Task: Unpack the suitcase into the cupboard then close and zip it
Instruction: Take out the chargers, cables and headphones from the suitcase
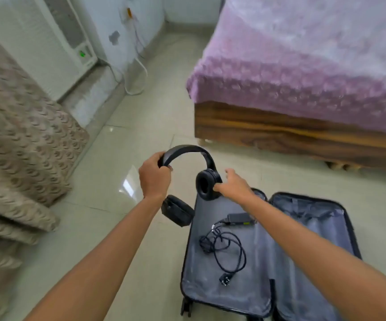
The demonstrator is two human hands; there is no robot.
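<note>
Above the open suitcase [263, 262], left hand [155, 179] grips curved, padded black headphones [194, 167].

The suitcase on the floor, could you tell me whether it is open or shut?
Open: the suitcase lies spread flat, grey lining exposed.

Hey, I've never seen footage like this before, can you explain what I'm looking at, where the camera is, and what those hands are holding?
There is one picture, taken by a wide-angle camera worn on a person's head, looking down at their own bare arms. No machine is involved. The left hand grips the band of black headphones, and the right hand touches one ear cup with loose fingers. Below, an open suitcase lies flat on the tiled floor, holding a charger with its cable. A bed with a purple cover stands beyond.
</note>
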